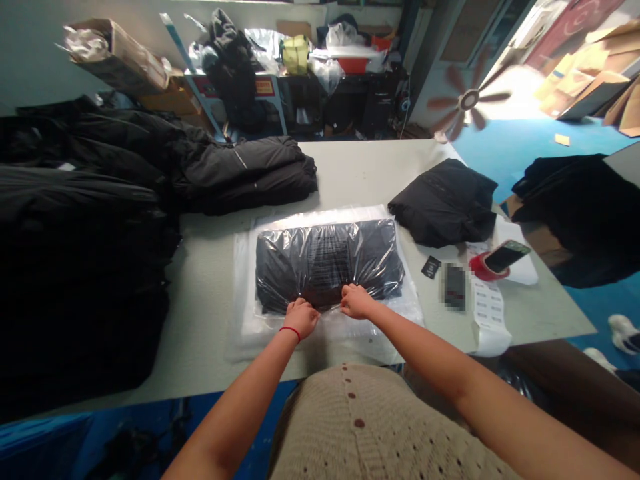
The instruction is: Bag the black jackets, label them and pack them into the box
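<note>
A folded black garment [325, 263] lies flat inside a clear plastic bag [330, 233] on the pale work table [200, 300]. My left hand [303, 317], with a red thread [290, 331] around its wrist, has its fingers curled into the plastic at the garment's near edge. Just to its right, my right hand [357, 301] pinches the same plastic. The two hands are close together but apart. Plastic glare hides the garment's surface details.
Large piles of black garments [80, 233] fill the table's left side. To the right lie another folded black garment [444, 203], a phone [506, 257] on a red object, and a strip of printed labels [487, 313]. A pedestal fan [469, 100] and cardboard stand beyond the table.
</note>
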`<state>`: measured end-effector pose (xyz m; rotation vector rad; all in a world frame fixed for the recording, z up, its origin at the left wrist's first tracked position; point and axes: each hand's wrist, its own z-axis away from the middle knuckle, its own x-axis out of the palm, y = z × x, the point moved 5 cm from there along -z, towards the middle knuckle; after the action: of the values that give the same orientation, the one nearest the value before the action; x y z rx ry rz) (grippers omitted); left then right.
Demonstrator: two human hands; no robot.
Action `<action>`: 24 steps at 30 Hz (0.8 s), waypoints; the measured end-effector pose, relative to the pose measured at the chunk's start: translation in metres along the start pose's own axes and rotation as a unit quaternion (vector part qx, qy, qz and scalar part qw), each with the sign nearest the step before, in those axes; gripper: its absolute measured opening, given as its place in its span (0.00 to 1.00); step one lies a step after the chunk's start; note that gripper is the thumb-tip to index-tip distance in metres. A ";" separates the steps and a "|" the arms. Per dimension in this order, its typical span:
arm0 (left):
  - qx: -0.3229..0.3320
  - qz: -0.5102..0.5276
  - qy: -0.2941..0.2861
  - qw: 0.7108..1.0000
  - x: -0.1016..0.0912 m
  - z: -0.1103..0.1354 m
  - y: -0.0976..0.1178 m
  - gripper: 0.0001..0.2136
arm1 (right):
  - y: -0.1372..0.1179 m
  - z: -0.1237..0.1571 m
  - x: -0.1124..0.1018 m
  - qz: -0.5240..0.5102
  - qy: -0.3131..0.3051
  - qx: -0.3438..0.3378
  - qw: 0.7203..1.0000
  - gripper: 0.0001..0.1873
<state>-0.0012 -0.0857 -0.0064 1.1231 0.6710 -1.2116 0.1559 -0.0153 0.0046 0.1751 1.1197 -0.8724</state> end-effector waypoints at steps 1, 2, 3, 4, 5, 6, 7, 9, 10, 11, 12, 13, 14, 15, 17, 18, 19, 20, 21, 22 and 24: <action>0.013 -0.012 0.001 1.000 -0.002 0.001 0.001 0.13 | -0.001 0.001 0.000 0.000 0.002 -0.002 1.000 0.13; 0.032 -0.026 0.004 0.999 -0.004 0.003 0.002 0.13 | -0.001 0.003 0.000 0.000 0.004 -0.001 1.000 0.13; 0.057 -0.042 0.008 0.997 -0.006 0.004 0.004 0.13 | -0.002 0.004 0.000 0.000 0.007 0.001 1.000 0.13; 0.086 -0.055 0.011 0.995 -0.007 0.007 0.006 0.13 | -0.002 0.006 0.001 -0.001 0.009 0.002 1.000 0.12; 0.116 -0.064 0.014 0.991 -0.008 0.009 0.007 0.12 | -0.003 0.008 0.001 -0.002 0.011 0.002 1.000 0.12; 0.145 -0.069 0.015 0.987 -0.007 0.012 0.008 0.12 | -0.004 0.009 0.002 -0.003 0.014 -0.001 1.000 0.12; 0.168 -0.071 0.015 0.983 -0.006 0.014 0.008 0.12 | -0.004 0.011 0.002 -0.002 0.015 -0.006 1.000 0.13; 0.199 -0.069 0.016 0.978 -0.003 0.018 0.007 0.12 | -0.006 0.015 0.005 0.001 0.014 -0.022 1.000 0.13; 0.209 -0.065 0.017 0.976 -0.001 0.019 0.006 0.12 | -0.006 0.016 0.007 0.003 0.012 -0.029 1.000 0.14; 0.219 -0.063 0.018 0.973 0.000 0.019 0.005 0.12 | -0.007 0.017 0.010 0.005 0.009 -0.035 0.999 0.14; 0.229 -0.061 0.019 0.971 0.002 0.020 0.004 0.12 | -0.007 0.019 0.012 0.005 0.007 -0.040 0.999 0.15; 0.238 -0.060 0.020 0.969 0.003 0.020 0.004 0.12 | -0.007 0.020 0.014 0.005 0.006 -0.043 0.999 0.16; 0.246 -0.061 0.022 0.967 0.003 0.020 0.003 0.12 | -0.007 0.021 0.016 0.004 0.007 -0.046 0.999 0.16; 0.254 -0.061 0.021 0.965 0.003 0.020 0.002 0.12 | -0.007 0.021 0.018 0.003 0.008 -0.048 0.999 0.16; 0.270 -0.060 0.015 0.961 0.003 0.019 0.001 0.12 | -0.007 0.022 0.020 -0.001 0.013 -0.048 0.999 0.16; 0.278 -0.058 0.010 0.959 0.003 0.019 0.001 0.11 | -0.006 0.022 0.020 -0.004 0.015 -0.046 0.999 0.16; 0.286 -0.055 0.005 0.957 0.002 0.019 0.000 0.11 | -0.006 0.022 0.021 -0.007 0.015 -0.044 0.999 0.16; 0.292 -0.052 0.002 0.955 0.000 0.018 0.000 0.11 | -0.005 0.022 0.021 -0.011 0.015 -0.042 0.999 0.15; 0.297 -0.048 0.000 0.954 -0.001 0.018 0.000 0.10 | -0.005 0.022 0.021 -0.015 0.014 -0.039 0.999 0.15; 0.301 -0.043 -0.001 0.953 -0.003 0.017 0.000 0.10 | -0.004 0.022 0.021 -0.018 0.013 -0.037 0.999 0.15; 0.311 -0.035 -0.005 0.950 -0.006 0.015 0.001 0.09 | -0.004 0.022 0.019 -0.023 0.013 -0.033 0.999 0.15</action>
<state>-0.0046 -0.0973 0.0042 1.6198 0.3190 -1.5428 0.1714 -0.0396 -0.0002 0.1065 1.1788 -0.8737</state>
